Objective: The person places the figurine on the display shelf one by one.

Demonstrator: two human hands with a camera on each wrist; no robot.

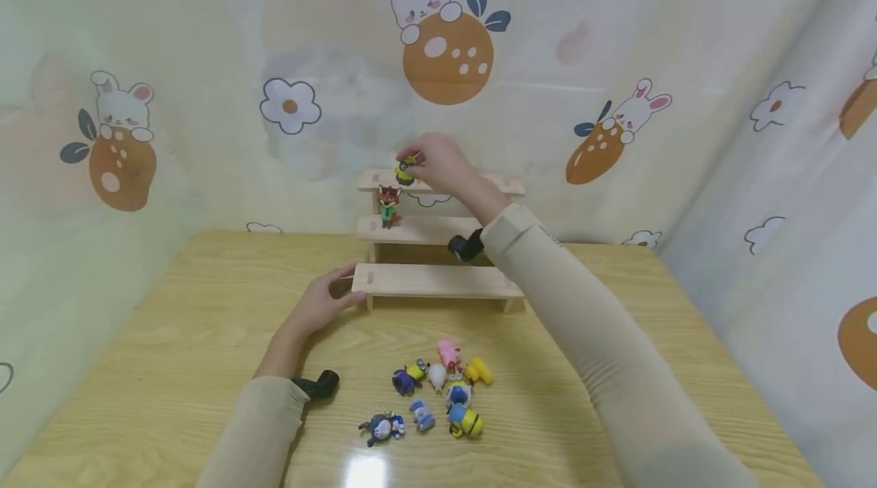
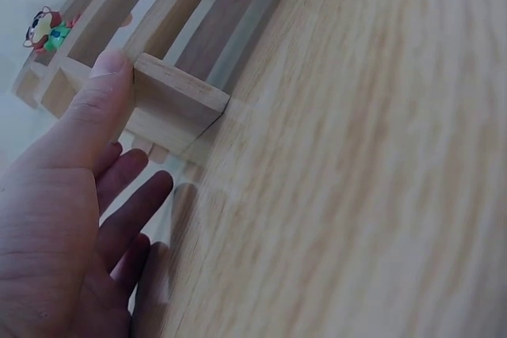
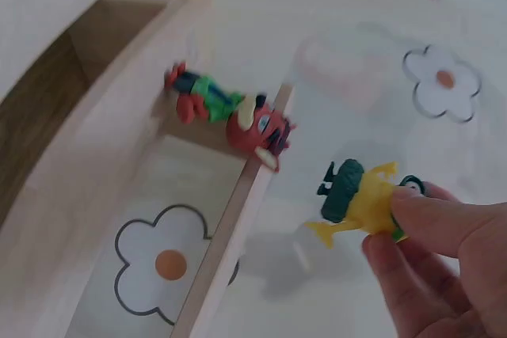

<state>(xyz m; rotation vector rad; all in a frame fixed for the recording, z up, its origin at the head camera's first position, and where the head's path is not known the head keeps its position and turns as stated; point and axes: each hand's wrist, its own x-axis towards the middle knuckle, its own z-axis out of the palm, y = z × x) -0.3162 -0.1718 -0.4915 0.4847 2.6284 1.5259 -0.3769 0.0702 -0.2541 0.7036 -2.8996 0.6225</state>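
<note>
My right hand point(image 1: 441, 162) pinches a yellow minion figure point(image 1: 404, 172) by its head, at the left end of the top step of a wooden tiered display stand point(image 1: 438, 280). In the right wrist view, the minion point(image 3: 368, 199) lies between thumb and fingers, its dark green lower part free of them. A red fox figure point(image 1: 388, 206) in a green jacket stands on the middle step's left end. My left hand point(image 1: 324, 299) touches the left end of the lowest step. Its thumb point(image 2: 107, 85) rests against the wood, with the other fingers loosely extended.
Several small figures lie on the table in front of the stand: a pink pig point(image 1: 448, 353), a purple-clad minion point(image 1: 409, 377), a blue-and-yellow one point(image 1: 466, 421), a dark blue-and-white figure point(image 1: 382, 427) and others. A patterned curtain point(image 1: 329, 191) hangs behind the stand.
</note>
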